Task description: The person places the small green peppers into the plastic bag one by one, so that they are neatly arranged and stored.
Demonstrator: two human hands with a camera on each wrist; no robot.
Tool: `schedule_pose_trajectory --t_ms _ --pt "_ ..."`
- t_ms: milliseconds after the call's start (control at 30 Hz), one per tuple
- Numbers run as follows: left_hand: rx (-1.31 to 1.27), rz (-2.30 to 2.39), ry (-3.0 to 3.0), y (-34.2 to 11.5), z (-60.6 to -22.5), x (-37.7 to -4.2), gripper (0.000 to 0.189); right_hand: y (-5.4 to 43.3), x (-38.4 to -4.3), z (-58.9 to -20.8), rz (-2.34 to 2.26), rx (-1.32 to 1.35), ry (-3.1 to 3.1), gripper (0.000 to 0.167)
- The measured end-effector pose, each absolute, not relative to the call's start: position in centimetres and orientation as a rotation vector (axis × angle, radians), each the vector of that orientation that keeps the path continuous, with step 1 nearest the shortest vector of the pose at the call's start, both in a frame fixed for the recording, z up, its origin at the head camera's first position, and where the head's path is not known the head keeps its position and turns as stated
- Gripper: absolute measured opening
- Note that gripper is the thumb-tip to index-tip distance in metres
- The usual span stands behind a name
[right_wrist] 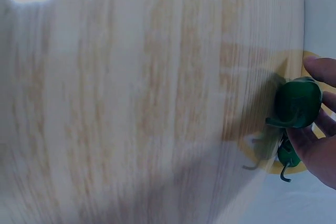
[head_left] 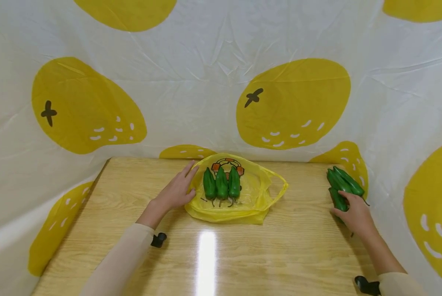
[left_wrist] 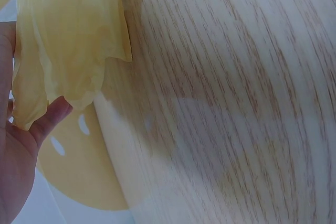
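Observation:
Three glossy green peppers (head_left: 221,183) lie side by side on the yellow plastic bag (head_left: 254,187), stems towards me. At the bag's left edge is my left hand (head_left: 174,191), its fingers fairly straight and touching the plastic. In the left wrist view, the thumb lies against the bag's crumpled edge (left_wrist: 73,40). Over at the right side of the table, my right hand (head_left: 356,213) grips a green pepper (head_left: 338,199) between thumb and fingers. Its rounded stem end shows in the right wrist view, with another pepper (right_wrist: 289,153) behind it.
More green peppers (head_left: 345,181) lie just beyond my right hand, near the table's right edge. A loop handle (head_left: 281,185) of the bag spreads rightwards. White cloth (head_left: 191,102) printed with yellow fruit hangs behind and beside the wooden table (head_left: 298,246).

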State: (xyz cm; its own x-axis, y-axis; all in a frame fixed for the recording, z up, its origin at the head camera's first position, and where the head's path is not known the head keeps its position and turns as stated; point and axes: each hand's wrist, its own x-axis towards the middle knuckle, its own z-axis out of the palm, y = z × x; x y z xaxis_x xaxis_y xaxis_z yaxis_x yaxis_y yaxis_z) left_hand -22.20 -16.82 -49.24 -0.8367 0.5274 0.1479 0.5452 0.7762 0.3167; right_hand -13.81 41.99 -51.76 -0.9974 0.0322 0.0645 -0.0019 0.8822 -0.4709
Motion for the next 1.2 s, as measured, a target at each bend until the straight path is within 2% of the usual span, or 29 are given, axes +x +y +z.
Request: schedule_pose_trajectory --t_ms 233,500,1200 --pt "-0.885 -0.551 -2.917 -16.9 -49.1 -22.0 0.084 41.8 -13.7 -51.9 0.741 -0.056 -2.985 0.076" --pt "-0.884 -0.554 -2.921 -16.9 -49.3 -22.1 0.083 41.6 -13.9 -51.6 0.763 -0.027 -3.005 0.069" --pt "-0.877 -0.560 -2.930 -16.7 -49.4 -22.0 0.084 40.9 -13.6 -51.8 0.816 0.000 -3.096 0.077"
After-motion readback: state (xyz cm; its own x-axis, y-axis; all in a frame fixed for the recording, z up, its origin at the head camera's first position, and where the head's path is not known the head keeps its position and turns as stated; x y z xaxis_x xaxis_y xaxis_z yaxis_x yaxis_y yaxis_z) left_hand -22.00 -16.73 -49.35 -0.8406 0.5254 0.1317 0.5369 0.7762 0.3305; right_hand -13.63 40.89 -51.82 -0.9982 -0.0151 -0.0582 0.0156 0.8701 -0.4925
